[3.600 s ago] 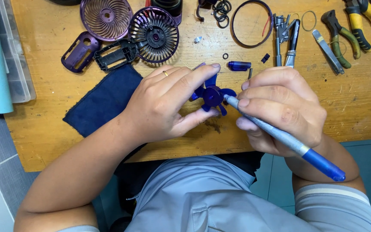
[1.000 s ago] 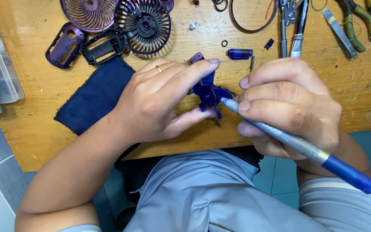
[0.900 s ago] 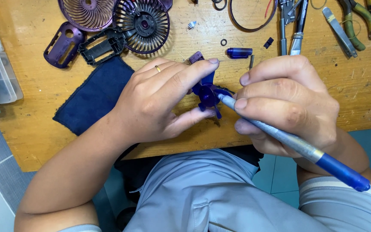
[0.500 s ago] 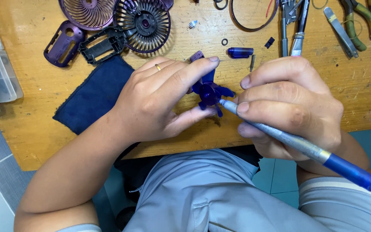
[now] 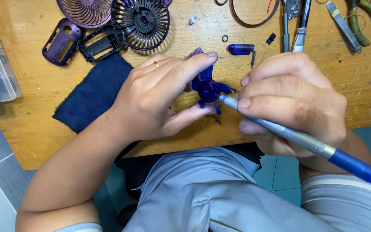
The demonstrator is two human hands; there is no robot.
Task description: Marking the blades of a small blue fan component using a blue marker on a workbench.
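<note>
Head view: left hand (image 5: 159, 96) pinches a blue fan blade (image 5: 208, 89) above the counter's (image 5: 366, 86) near edge; right hand (image 5: 290, 103) grips a driver (image 5: 299, 139), tip at the hub. Best done holding the blade firm and the tip square.

Even, bright light falls from overhead on the scuffed pale wooden bench (image 5: 44, 107), with no harsh glare. Soft shadows lie under the left hand (image 5: 159, 101) and the right hand (image 5: 290, 105), darkest just below the grip on the small dark-blue plastic fan blade (image 5: 207, 88), and the space under the bench edge is dim. Focus is sharp around the grip. The blue end of the long silver tool (image 5: 353, 165), nearest the camera, looks slightly soft. Straight lines bow a little toward the frame's corners.
</note>
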